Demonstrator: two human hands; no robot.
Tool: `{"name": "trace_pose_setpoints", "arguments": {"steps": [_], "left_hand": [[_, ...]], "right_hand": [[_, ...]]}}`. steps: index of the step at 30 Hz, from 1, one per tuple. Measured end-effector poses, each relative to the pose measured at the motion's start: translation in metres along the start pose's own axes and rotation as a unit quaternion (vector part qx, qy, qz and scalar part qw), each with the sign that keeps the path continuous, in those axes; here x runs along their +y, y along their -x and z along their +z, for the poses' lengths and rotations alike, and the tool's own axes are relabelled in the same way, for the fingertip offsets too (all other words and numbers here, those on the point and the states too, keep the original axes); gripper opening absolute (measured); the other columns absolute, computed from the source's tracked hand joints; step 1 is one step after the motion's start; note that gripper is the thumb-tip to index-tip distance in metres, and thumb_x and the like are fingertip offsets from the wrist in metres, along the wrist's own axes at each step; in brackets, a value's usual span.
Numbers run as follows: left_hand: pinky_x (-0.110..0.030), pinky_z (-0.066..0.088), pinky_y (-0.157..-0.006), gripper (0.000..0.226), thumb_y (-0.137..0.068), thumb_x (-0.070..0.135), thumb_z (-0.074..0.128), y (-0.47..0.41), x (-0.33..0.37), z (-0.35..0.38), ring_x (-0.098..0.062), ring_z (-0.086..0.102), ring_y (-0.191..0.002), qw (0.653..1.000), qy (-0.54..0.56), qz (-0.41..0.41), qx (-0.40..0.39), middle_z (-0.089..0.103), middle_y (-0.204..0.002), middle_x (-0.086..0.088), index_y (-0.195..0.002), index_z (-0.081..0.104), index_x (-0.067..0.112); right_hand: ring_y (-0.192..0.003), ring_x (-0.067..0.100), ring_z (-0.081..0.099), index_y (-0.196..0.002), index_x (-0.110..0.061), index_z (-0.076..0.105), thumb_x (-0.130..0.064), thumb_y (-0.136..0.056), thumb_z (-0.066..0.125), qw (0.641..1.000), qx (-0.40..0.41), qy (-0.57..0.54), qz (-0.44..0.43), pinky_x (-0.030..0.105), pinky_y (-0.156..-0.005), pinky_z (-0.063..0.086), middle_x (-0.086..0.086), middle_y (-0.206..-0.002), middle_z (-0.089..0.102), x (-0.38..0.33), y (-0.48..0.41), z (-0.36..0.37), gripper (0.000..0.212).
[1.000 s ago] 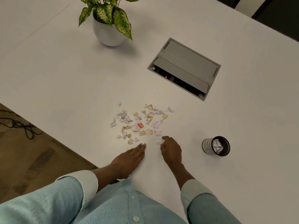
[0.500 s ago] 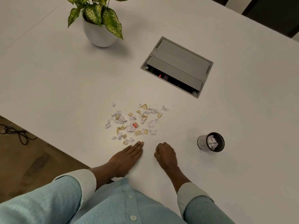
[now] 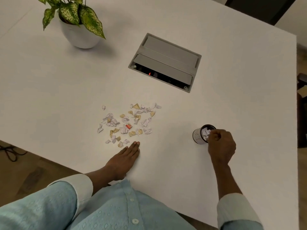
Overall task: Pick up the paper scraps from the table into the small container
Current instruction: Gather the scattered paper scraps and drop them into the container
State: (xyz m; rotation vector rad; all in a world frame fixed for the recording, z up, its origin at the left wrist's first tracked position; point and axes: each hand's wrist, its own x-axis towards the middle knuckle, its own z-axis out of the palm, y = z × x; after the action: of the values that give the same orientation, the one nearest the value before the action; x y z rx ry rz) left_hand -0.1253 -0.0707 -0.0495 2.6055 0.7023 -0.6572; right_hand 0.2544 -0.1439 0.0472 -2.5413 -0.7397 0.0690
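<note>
Near edge: light blue shirt (image 3: 116, 211) with white buttons, both sleeves with pale cuffs. Left hand (image 3: 123, 157) lies flat on the white table (image 3: 49, 80), palm down, fingers straight and together, grip open and holding nothing; fingertips just beside the near edge of the scrap pile. Right hand (image 3: 221, 146) is at the right, fingers curled into a closed grip right over the near rim of the small container (image 3: 201, 136); cannot tell if a scrap is pinched in it.

Small container: dark inside, pale outer wall, standing upright on the table right of the pile and well apart from it, white scraps visible inside.

Paper scraps (image 3: 129, 123): loose scatter mid-table, mostly white and tan crumpled bits, one red-orange piece (image 3: 128, 126) near the middle, one white bit off alone at the far left.

Farther: grey recessed cable box (image 3: 166, 61) set into the table, lid partly open, small red light in the slot. Far left: white pot (image 3: 79, 35) with a variegated green plant (image 3: 73, 12).

Room: wood-tone floor (image 3: 25, 176) at near left with a dark cable (image 3: 10, 153); dark furniture beyond the far right corner.
</note>
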Motion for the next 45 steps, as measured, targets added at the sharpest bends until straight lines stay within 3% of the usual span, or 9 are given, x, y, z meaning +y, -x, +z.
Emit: {"name": "trace_pose_setpoints", "arguments": {"steps": [7,14,18,22,27,31,35,40,45], "left_hand": [[-0.045,0.002,-0.130,0.116,-0.089,0.021,0.076,0.001,-0.002,-0.003,-0.032,-0.029,-0.153,1.000,-0.015,-0.002,-0.011,-0.035,-0.163,-0.017,-0.160,-0.014,0.003],[-0.043,0.019,-0.129,0.087,-0.097,0.026,0.065,-0.004,-0.006,-0.012,-0.027,-0.014,-0.159,0.999,0.039,-0.005,-0.014,-0.019,-0.170,-0.014,-0.162,0.011,0.004],[-0.045,0.035,-0.121,0.061,-0.099,0.030,0.060,-0.004,-0.013,-0.023,-0.035,0.019,-0.156,0.997,0.060,-0.025,0.032,0.021,-0.168,-0.018,-0.151,0.040,0.005],[-0.040,0.054,-0.086,0.036,-0.092,0.028,0.067,0.002,-0.027,-0.029,-0.030,0.055,-0.113,0.984,0.061,-0.092,0.142,0.060,-0.125,-0.013,-0.121,0.063,0.007],[-0.040,0.058,-0.085,0.081,-0.074,0.045,0.086,0.010,-0.049,-0.027,-0.032,0.051,-0.122,0.950,0.129,-0.244,0.144,0.049,-0.139,-0.015,-0.136,0.050,0.007],[-0.040,0.058,-0.086,0.107,-0.065,0.062,0.087,0.010,-0.061,-0.029,-0.032,0.046,-0.126,0.943,0.145,-0.273,0.126,0.040,-0.143,-0.015,-0.143,0.038,0.007],[-0.043,0.057,-0.094,0.118,-0.066,0.061,0.087,0.001,-0.061,-0.030,-0.034,0.038,-0.134,0.940,0.174,-0.268,0.120,0.031,-0.150,-0.017,-0.151,0.027,0.005],[-0.043,0.057,-0.096,0.103,-0.076,0.043,0.087,-0.016,-0.058,-0.036,-0.035,0.035,-0.137,0.934,0.220,-0.253,0.120,0.028,-0.153,-0.017,-0.152,0.026,0.008],[-0.036,0.056,-0.091,0.061,-0.090,0.014,0.072,-0.026,-0.063,-0.037,-0.027,0.041,-0.127,0.930,0.245,-0.231,0.147,0.038,-0.142,-0.010,-0.142,0.040,0.012]], "right_hand": [[-0.096,0.042,0.065,-0.106,-0.016,0.076,-0.008,-0.094,0.057,0.999,-0.028,0.044,-0.005,0.046,-0.079,0.053,0.015,-0.107,0.071,0.012,-0.003,0.009,0.024],[-0.100,0.032,0.061,-0.105,-0.011,0.074,0.000,-0.087,0.061,0.996,0.026,-0.052,-0.071,0.034,-0.082,0.046,0.011,-0.102,0.068,-0.019,0.044,0.021,0.024],[-0.084,0.027,0.063,-0.099,-0.011,0.075,0.005,-0.084,0.066,0.987,-0.022,-0.078,-0.139,0.022,-0.078,0.041,0.008,-0.092,0.067,-0.041,0.080,0.046,0.023],[-0.077,0.019,0.066,-0.100,-0.016,0.073,-0.003,-0.083,0.073,0.979,-0.117,-0.090,-0.141,0.036,-0.075,0.055,0.001,-0.092,0.066,-0.056,0.107,0.073,0.022],[-0.084,0.011,0.065,-0.123,-0.022,0.060,-0.034,-0.080,0.084,0.960,-0.260,-0.092,-0.043,0.032,-0.080,0.057,-0.002,-0.104,0.062,-0.068,0.120,0.100,0.051],[-0.090,0.012,0.063,-0.135,-0.025,0.049,-0.052,-0.072,0.086,0.946,-0.315,-0.061,-0.035,0.031,-0.084,0.055,-0.003,-0.112,0.056,-0.081,0.118,0.115,0.079],[-0.100,0.016,0.062,-0.138,-0.025,0.045,-0.060,-0.066,0.086,0.935,-0.352,-0.040,-0.031,0.035,-0.090,0.056,0.000,-0.120,0.053,-0.098,0.109,0.129,0.091],[-0.109,0.019,0.061,-0.136,-0.025,0.047,-0.061,-0.064,0.087,0.920,-0.386,-0.016,-0.070,0.039,-0.092,0.057,0.001,-0.124,0.046,-0.121,0.104,0.149,0.090],[-0.108,0.019,0.058,-0.129,-0.026,0.047,-0.066,-0.063,0.084,0.907,-0.400,0.023,-0.130,0.041,-0.086,0.058,0.000,-0.121,0.044,-0.145,0.109,0.166,0.086]]}}
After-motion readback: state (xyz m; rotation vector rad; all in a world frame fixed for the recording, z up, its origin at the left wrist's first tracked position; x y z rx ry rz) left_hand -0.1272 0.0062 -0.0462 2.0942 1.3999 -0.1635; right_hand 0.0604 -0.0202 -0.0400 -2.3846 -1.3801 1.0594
